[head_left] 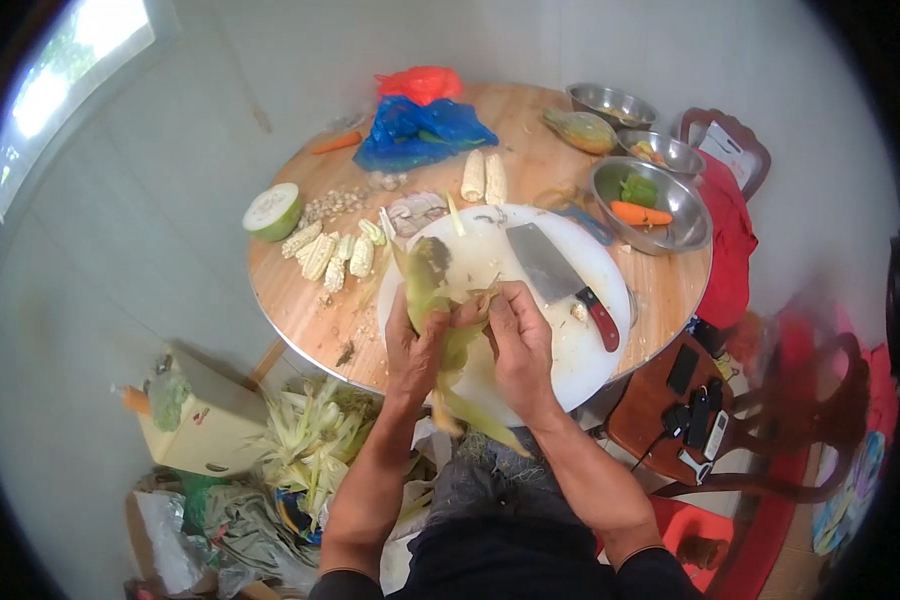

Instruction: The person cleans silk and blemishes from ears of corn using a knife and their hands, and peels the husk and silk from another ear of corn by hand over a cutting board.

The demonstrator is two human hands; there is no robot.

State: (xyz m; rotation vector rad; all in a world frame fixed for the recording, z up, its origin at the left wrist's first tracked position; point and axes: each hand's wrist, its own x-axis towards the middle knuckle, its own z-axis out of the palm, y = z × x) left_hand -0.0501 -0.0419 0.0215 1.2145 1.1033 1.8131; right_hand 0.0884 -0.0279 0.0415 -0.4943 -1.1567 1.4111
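My left hand (417, 350) is closed around an ear of corn (422, 285) still wrapped in pale green husk, its dark silk end pointing away from me. Loose husk leaves hang below it. My right hand (520, 340) pinches a strip of husk at the ear's right side. Both hands are over the near left part of a round white cutting board (580, 375). A cleaver (550, 265) with a dark red handle lies flat on the board, to the right of my hands.
Husked corn pieces (320, 255), two whole cobs (484, 178), a cut melon (273, 212) and a blue bag (420, 133) lie on the wooden table (300, 290). Metal bowls (685, 225) stand at right. Stripped husks (315, 430) are heaped below left; a chair (660, 410) is at right.
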